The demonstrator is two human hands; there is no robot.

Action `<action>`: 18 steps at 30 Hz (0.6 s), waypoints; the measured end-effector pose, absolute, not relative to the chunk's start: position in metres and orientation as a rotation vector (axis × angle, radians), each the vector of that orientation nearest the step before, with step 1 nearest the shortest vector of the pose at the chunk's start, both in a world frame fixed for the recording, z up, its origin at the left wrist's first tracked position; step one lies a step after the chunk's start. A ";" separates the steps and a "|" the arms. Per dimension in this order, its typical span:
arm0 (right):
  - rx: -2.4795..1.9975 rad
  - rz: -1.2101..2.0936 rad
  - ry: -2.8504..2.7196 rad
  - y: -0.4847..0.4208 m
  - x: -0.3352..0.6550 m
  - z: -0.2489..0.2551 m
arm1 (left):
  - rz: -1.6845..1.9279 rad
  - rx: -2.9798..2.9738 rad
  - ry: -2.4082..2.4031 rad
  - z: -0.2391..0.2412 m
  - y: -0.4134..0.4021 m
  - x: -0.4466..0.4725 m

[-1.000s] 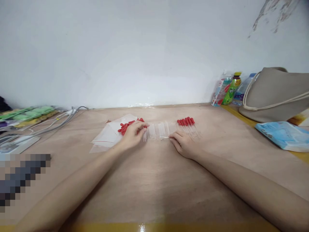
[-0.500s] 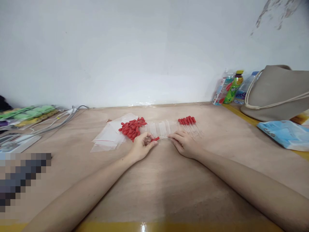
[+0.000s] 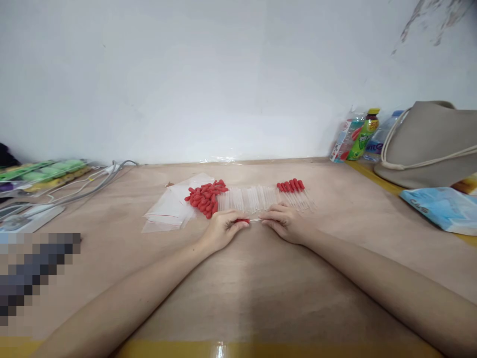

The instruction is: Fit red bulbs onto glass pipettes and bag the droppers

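Note:
My left hand (image 3: 222, 231) pinches a small red rubber bulb (image 3: 244, 221) near the middle of the wooden table (image 3: 238, 288). My right hand (image 3: 285, 223) pinches a thin clear glass tube (image 3: 255, 220), whose end meets the bulb. Just behind the hands lie a heap of loose red bulbs (image 3: 204, 197), a row of clear tubes (image 3: 248, 198) and a small row of finished droppers with red bulbs (image 3: 295, 191).
A stack of clear zip bags (image 3: 169, 211) lies left of the bulbs. Cables (image 3: 93, 186) and green trays (image 3: 40, 175) are at far left. Bottles (image 3: 359, 136), a beige bag (image 3: 432, 144) and a blue packet (image 3: 441, 209) sit at right.
My left hand left the heap with one red bulb and brought it to the tube held by my right hand; the bulb now meets the tube's end.

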State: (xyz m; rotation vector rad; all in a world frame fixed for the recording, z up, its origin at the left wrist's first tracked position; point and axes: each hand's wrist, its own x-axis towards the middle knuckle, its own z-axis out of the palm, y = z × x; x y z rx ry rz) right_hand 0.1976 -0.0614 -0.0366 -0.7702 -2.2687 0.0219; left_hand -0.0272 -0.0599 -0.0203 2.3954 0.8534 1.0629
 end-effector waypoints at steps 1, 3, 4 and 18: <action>-0.769 0.016 -2.281 -0.061 0.198 -0.036 | 1.056 2.409 0.835 -0.021 -0.061 -0.027; -0.779 -0.019 -2.297 -0.062 0.199 -0.036 | 1.032 2.434 0.815 -0.021 -0.062 -0.028; -0.790 -0.045 -2.301 -0.063 0.199 -0.035 | 1.018 2.446 0.813 -0.021 -0.062 -0.028; -0.781 -0.348 -2.395 -0.073 0.190 -0.028 | 0.973 2.617 0.855 -0.023 -0.066 -0.027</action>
